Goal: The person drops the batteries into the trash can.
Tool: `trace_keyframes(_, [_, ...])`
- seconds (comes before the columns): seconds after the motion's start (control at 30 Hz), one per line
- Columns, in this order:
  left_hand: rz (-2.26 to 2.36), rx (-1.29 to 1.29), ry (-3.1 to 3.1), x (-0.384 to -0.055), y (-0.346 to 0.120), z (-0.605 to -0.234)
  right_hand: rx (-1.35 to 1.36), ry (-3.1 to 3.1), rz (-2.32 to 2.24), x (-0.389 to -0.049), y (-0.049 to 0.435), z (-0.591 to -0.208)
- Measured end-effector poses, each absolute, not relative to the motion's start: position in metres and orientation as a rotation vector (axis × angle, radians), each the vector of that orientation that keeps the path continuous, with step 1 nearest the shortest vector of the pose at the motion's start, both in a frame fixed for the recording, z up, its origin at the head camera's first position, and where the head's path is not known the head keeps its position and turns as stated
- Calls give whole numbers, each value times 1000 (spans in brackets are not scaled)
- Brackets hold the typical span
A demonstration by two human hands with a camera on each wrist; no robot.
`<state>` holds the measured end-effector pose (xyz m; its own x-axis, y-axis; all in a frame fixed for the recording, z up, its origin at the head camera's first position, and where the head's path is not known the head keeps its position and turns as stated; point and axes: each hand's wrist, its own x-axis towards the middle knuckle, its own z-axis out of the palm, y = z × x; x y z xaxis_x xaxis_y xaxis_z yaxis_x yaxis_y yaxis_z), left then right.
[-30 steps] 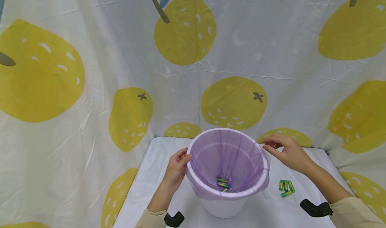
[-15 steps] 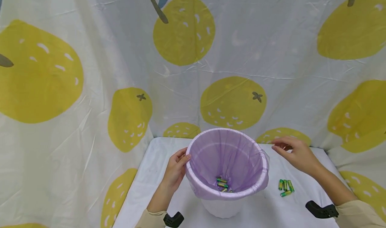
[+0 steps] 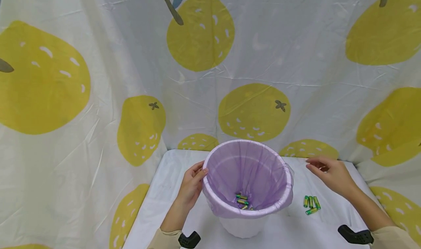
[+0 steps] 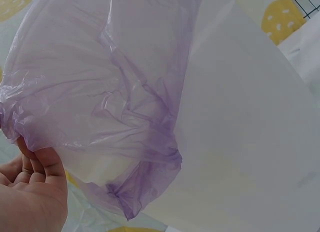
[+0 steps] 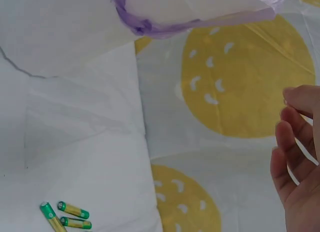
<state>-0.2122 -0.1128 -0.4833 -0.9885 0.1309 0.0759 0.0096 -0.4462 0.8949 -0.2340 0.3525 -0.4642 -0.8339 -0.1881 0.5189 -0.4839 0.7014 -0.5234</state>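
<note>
A white trash bin stands on the white table, lined with a thin purple bag folded over its rim. My left hand grips the rim at its left side, thumb on the inside edge; in the left wrist view, the fingers lie under the bag's overhang. Several green and yellow batteries lie at the bottom inside the bag. Right of the bin, my right hand hovers with loosely bent fingers and nothing between them. Below it, several more batteries lie grouped on the table.
The white-covered table ends at a hanging curtain printed with yellow fruit, which encloses the back and sides. Black wrist devices sit at both sleeves.
My right hand has drawn away from the bin's right rim, moving right and slightly down. The left hand, the bin and the batteries stay where they were.
</note>
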Motion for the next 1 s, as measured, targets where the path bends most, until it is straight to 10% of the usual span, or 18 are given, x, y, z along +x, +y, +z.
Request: trace_keyframes(1.0, [2630, 199, 1572, -211, -112, -482, 204, -2794, 945, -228, 382, -538])
